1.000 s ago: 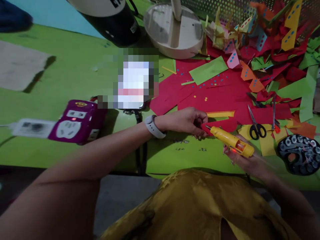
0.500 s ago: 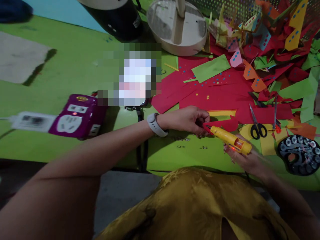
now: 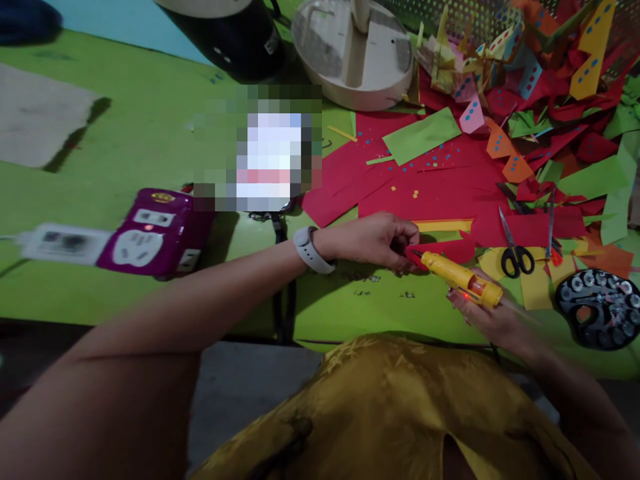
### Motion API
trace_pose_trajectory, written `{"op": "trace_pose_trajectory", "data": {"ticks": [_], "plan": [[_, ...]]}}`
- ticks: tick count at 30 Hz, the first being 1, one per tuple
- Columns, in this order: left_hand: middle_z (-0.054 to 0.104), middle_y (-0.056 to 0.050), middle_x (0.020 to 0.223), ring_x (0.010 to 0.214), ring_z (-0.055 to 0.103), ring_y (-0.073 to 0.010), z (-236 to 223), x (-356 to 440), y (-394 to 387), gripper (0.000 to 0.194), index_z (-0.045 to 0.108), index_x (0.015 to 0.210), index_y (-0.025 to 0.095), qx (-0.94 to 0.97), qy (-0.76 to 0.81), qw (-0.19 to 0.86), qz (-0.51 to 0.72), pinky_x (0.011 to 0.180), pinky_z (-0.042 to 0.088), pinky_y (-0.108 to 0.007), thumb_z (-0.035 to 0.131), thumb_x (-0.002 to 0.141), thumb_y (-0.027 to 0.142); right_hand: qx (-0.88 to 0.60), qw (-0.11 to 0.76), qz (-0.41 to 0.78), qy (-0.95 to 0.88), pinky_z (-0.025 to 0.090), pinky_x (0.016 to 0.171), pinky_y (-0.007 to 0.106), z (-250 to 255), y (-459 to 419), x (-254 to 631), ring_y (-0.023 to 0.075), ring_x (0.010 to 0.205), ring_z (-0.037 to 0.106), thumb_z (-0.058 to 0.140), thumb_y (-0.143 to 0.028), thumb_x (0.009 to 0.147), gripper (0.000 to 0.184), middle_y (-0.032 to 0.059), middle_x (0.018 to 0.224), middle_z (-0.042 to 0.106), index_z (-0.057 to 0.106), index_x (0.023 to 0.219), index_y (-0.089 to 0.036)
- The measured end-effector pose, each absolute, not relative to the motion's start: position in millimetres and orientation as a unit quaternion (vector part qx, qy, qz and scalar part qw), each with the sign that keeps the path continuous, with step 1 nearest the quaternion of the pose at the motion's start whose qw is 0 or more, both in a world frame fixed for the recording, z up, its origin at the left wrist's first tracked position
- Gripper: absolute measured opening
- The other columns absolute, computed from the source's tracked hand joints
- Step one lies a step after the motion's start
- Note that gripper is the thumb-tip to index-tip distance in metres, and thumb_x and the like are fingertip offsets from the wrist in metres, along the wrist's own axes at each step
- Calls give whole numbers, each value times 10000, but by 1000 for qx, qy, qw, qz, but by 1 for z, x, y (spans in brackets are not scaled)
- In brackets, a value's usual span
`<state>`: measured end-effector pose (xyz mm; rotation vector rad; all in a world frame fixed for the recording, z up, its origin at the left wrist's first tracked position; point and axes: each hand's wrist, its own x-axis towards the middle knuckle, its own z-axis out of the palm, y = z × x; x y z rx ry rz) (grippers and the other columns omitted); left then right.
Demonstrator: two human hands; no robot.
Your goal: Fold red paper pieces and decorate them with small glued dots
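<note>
"Where's the red paper strip [image 3: 454, 250]?"
"Over the green table [image 3: 340, 320], its left end pinched in the left hand [image 3: 377, 241]."
"And the right hand [image 3: 489, 316]?"
"Wrapped around a yellow glue gun [image 3: 447, 272], nozzle at that same end; black-handled scissors [image 3: 514, 251] lie farther right."

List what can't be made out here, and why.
In the head view:
Red paper strip: held end partly covered by the left hand.
Right hand: some fingers hidden behind the yellow tool.
Tool tip: too small to judge contact.
Lit screen: content lost in pixel blur.
Dark container: top cut off by the upper edge.
</note>
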<state>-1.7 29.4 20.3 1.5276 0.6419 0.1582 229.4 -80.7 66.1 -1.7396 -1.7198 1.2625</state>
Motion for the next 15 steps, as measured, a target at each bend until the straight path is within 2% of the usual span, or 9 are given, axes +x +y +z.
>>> {"op": "trace_pose_trajectory", "data": {"ticks": [5, 12, 15], "plan": [[725, -1, 673, 589, 650, -109, 20, -2, 29, 219, 590, 759, 177, 678, 286, 673, 66, 540, 434, -189, 761, 760, 315, -619, 178, 494, -584, 406, 467, 269, 64, -80, 229, 143, 482, 483, 640, -438, 782, 221, -52, 585, 507, 491, 774, -275], [707, 17, 648, 561, 626, -92, 20, -2, 29, 223, 584, 755, 176, 686, 288, 664, 66, 523, 410, -173, 762, 762, 312, -611, 184, 484, -598, 437, 529, 278, 61, -80, 229, 154, 543, 503, 631, -505, 793, 294, -28, 629, 501, 466, 719, -273], [710, 14, 646, 557, 625, -92, 21, -2, 29, 213, 587, 755, 173, 685, 288, 666, 66, 522, 407, -175, 760, 763, 297, -600, 182, 486, -609, 411, 511, 269, 59, -80, 229, 140, 524, 479, 625, -499, 807, 303, -38, 618, 474, 455, 705, -270]]}}
